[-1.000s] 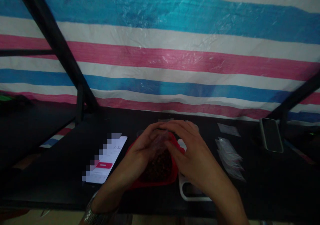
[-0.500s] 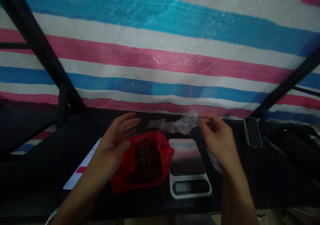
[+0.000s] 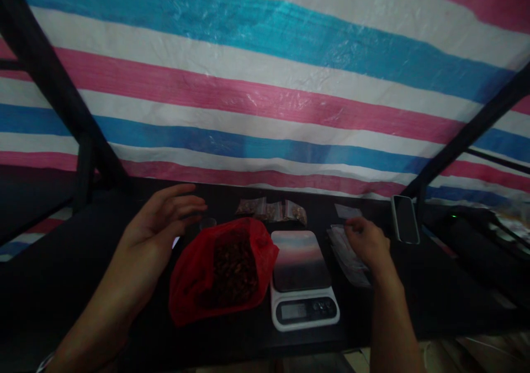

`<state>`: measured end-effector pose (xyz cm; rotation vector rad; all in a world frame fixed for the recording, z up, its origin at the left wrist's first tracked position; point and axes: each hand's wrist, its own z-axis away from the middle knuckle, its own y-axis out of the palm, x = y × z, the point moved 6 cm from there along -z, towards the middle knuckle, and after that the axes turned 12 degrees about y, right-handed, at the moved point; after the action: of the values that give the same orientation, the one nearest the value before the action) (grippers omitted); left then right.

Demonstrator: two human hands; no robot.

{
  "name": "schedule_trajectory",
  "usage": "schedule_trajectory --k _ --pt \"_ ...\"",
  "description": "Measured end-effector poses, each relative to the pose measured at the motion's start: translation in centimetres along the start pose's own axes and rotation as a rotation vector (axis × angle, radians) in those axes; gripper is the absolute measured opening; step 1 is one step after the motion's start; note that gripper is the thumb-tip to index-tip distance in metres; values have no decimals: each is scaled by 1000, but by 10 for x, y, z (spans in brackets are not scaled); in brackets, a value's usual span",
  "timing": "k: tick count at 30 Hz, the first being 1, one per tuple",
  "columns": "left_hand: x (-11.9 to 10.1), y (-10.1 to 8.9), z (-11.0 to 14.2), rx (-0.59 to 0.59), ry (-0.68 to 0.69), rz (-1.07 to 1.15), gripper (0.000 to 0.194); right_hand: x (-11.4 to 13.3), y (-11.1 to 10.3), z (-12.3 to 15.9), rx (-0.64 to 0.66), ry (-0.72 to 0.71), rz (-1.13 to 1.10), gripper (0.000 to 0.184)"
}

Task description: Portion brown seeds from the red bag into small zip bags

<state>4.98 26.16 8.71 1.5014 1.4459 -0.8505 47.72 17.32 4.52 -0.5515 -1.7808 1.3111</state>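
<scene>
My left hand [image 3: 159,232] is raised left of a red bag [image 3: 188,284], fingers apart, holding nothing. The bag stands open, with many small dark brown pieces [image 3: 236,268] inside. On the right, my right hand [image 3: 368,243] has its fingertips pinched together at the top of a pile of clear plastic bags [image 3: 350,259]. Whether plastic is between them cannot be made out. Just beyond those fingers lies a flat clear piece of plastic [image 3: 346,211]. A white kitchen scale [image 3: 304,262] with a bare steel plate sits between the red bag and the pile.
Small filled zip bags [image 3: 275,211] lie in a row behind the scale. A small clear cup [image 3: 207,224] is behind the red bag. At the right lies a phone [image 3: 406,219]. Black frame posts [image 3: 53,80] and a striped plastic sheet [image 3: 265,96] bound the black table.
My right hand has left the crumpled clear plastic behind the scale and moved to the bag pile. My left hand has drawn left, away from the red bag. The view has shifted slightly.
</scene>
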Motion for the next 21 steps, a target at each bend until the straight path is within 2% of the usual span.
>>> schedule_trajectory --k 2,6,9,12,17,21 --pt "-3 -1 1 -5 -2 -19 45 0 11 0 71 -19 21 26" --pt "-5 -2 3 -3 -29 -85 39 2 9 -2 23 -18 24 32" --pt "-6 -4 3 -13 -34 -134 40 16 3 3 -8 -106 36 33" --pt "-7 -6 3 -11 -58 -165 46 28 10 12 28 -199 75 28" --pt "-12 -10 3 0 -70 -217 49 32 26 20 57 -197 118 27" --pt "-13 -11 3 -1 -56 -214 44 33 31 20 74 -187 138 25"
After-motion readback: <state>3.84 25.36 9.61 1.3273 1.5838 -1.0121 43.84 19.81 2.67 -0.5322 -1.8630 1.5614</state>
